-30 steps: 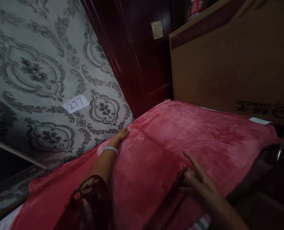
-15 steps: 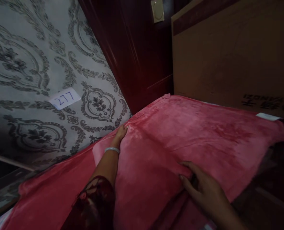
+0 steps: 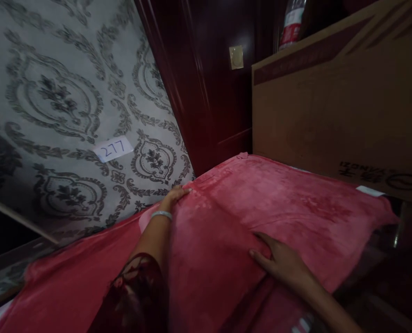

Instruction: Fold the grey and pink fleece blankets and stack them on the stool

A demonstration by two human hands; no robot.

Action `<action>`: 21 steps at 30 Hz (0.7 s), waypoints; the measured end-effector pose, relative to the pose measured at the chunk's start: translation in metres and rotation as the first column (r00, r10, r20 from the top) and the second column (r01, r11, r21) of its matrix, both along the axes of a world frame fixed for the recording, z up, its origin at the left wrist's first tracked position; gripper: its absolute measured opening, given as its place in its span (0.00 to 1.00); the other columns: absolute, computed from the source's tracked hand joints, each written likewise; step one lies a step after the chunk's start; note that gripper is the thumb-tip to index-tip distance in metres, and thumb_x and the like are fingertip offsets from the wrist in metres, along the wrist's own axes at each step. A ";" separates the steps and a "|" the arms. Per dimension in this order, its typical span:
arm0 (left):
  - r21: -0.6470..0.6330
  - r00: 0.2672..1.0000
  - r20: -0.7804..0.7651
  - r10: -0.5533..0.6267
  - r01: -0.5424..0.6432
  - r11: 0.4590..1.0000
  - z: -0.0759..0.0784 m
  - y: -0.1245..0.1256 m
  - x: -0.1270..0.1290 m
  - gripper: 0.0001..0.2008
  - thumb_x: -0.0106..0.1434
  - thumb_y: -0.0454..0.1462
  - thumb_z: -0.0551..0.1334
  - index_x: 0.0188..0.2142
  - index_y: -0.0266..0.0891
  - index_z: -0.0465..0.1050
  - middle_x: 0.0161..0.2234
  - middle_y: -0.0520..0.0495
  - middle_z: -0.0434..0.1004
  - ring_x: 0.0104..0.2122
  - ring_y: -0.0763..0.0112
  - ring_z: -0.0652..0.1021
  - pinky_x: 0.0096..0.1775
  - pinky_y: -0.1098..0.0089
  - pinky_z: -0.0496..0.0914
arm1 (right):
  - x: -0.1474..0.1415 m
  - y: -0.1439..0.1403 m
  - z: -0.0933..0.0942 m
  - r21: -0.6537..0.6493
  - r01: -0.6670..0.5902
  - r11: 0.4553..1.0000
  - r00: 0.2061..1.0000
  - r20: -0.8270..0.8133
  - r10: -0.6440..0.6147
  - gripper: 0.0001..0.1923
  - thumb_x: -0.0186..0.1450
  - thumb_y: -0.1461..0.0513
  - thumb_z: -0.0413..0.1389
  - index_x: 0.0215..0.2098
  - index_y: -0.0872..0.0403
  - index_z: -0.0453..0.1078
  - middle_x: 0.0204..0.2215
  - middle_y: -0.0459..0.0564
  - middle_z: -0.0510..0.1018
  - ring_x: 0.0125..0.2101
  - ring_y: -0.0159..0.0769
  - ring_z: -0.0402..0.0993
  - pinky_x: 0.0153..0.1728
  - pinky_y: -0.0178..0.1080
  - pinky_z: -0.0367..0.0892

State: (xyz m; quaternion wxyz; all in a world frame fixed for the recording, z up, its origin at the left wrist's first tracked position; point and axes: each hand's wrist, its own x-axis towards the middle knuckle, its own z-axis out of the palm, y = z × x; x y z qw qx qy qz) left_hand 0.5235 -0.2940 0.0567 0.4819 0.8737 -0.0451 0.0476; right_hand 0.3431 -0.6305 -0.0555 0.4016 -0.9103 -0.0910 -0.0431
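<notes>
red plush blanket [image 3: 261,208] filled the lower half of the head view, lying folded over a raised surface beside a patterned grey wall [image 3: 53,92], with more of the same cloth spread lower at the left. it looked soft, limp and fairly light, a fleecy pile that would sag and slide rather than hold a shape, so an edge or a corner seemed the best place to take hold.

the left hand [image 3: 174,195] lay flat on the blanket's far left edge, next to the wall, fingers stretched out and together, pressing but not gripping; a pale bangle [image 3: 161,214] circled the wrist and a dark lace sleeve [image 3: 133,296] covered the forearm. the right hand [image 3: 278,261] rested palm down on the near fold, fingers spread a little apart, closed on nothing.

a small white label [image 3: 114,149] on the wall read "277" in blue handwriting. a big cardboard box [image 3: 331,115] stood behind the blanket, with dark printing upside down near its lower right; its letters were too unclear to read for certain. a bottle [image 3: 291,23] with a red and white label stood on top, its writing too small to tell.
</notes>
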 end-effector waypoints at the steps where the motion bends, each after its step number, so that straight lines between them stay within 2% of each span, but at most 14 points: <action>1: -0.013 1.000 -0.022 0.006 -0.006 1.000 0.013 0.001 -0.005 0.17 0.51 0.47 0.71 0.26 0.38 0.70 0.18 0.54 0.71 0.22 0.66 0.74 0.27 0.67 0.69 | 0.002 -0.002 0.001 -0.007 -0.016 1.000 1.000 -0.018 0.016 0.32 0.60 0.46 0.53 0.55 0.56 0.75 0.46 0.60 0.82 0.44 0.55 0.81 0.44 0.50 0.75; 4: -0.076 1.000 0.001 0.020 -0.019 0.997 0.058 0.008 -0.029 0.17 0.46 0.45 0.74 0.27 0.39 0.71 0.20 0.54 0.73 0.22 0.70 0.72 0.25 0.69 0.67 | 0.005 -0.004 0.006 0.053 -0.085 0.995 0.996 0.017 0.084 0.35 0.57 0.47 0.54 0.56 0.57 0.74 0.50 0.60 0.80 0.49 0.55 0.79 0.49 0.51 0.74; 7: -0.145 0.993 0.117 0.029 -0.011 0.989 0.105 0.023 -0.070 0.19 0.43 0.44 0.75 0.29 0.39 0.72 0.24 0.52 0.77 0.26 0.69 0.74 0.29 0.69 0.70 | 0.006 -0.005 0.019 0.159 -0.159 0.974 0.976 0.171 0.131 0.37 0.57 0.48 0.54 0.60 0.57 0.71 0.56 0.60 0.76 0.54 0.53 0.75 0.54 0.52 0.72; 10: -0.201 0.968 0.239 0.076 -0.027 0.979 0.148 0.046 -0.129 0.22 0.41 0.45 0.75 0.34 0.40 0.74 0.29 0.51 0.79 0.30 0.67 0.76 0.36 0.66 0.74 | 0.001 -0.006 0.054 0.186 -0.201 0.962 0.931 0.343 0.128 0.34 0.59 0.49 0.54 0.61 0.53 0.69 0.58 0.58 0.75 0.56 0.53 0.73 0.57 0.54 0.70; 13: -0.240 0.921 0.359 0.149 -0.063 0.969 0.181 0.072 -0.202 0.26 0.40 0.44 0.76 0.39 0.41 0.74 0.34 0.51 0.80 0.35 0.65 0.79 0.40 0.66 0.75 | -0.012 -0.008 0.106 0.135 -0.261 0.956 0.842 0.516 0.157 0.33 0.62 0.51 0.55 0.64 0.50 0.66 0.60 0.55 0.73 0.59 0.53 0.70 0.60 0.56 0.66; 15: -0.246 0.897 0.400 0.191 -0.095 0.965 0.195 0.088 -0.255 0.26 0.39 0.42 0.77 0.39 0.40 0.75 0.34 0.50 0.81 0.36 0.62 0.80 0.40 0.66 0.76 | -0.024 -0.009 0.143 0.076 -0.305 0.949 0.772 0.604 0.199 0.31 0.64 0.53 0.55 0.65 0.47 0.65 0.61 0.52 0.72 0.61 0.52 0.68 0.62 0.55 0.64; 17: -0.265 0.880 0.410 0.240 -0.137 0.954 0.201 0.101 -0.305 0.24 0.39 0.41 0.78 0.36 0.40 0.76 0.32 0.49 0.81 0.34 0.60 0.81 0.37 0.65 0.77 | -0.036 -0.009 0.175 -0.003 -0.346 0.938 0.703 0.662 0.262 0.29 0.66 0.54 0.54 0.65 0.43 0.65 0.61 0.50 0.73 0.61 0.51 0.68 0.62 0.55 0.64; 19: -0.320 0.854 0.420 0.307 -0.177 0.931 0.200 0.113 -0.346 0.22 0.40 0.41 0.78 0.34 0.40 0.76 0.30 0.50 0.81 0.31 0.63 0.80 0.34 0.66 0.77 | -0.043 -0.006 0.198 -0.086 -0.376 0.922 0.634 0.702 0.324 0.26 0.67 0.53 0.54 0.64 0.38 0.66 0.58 0.48 0.75 0.57 0.51 0.72 0.58 0.54 0.69; 21: -0.376 0.827 0.420 0.373 -0.216 0.901 0.190 0.123 -0.372 0.20 0.40 0.40 0.78 0.33 0.41 0.76 0.29 0.51 0.80 0.28 0.66 0.79 0.33 0.66 0.77 | -0.041 0.004 0.210 -0.138 -0.393 0.909 0.600 0.711 0.368 0.26 0.66 0.53 0.56 0.63 0.35 0.66 0.56 0.45 0.76 0.54 0.51 0.75 0.53 0.52 0.73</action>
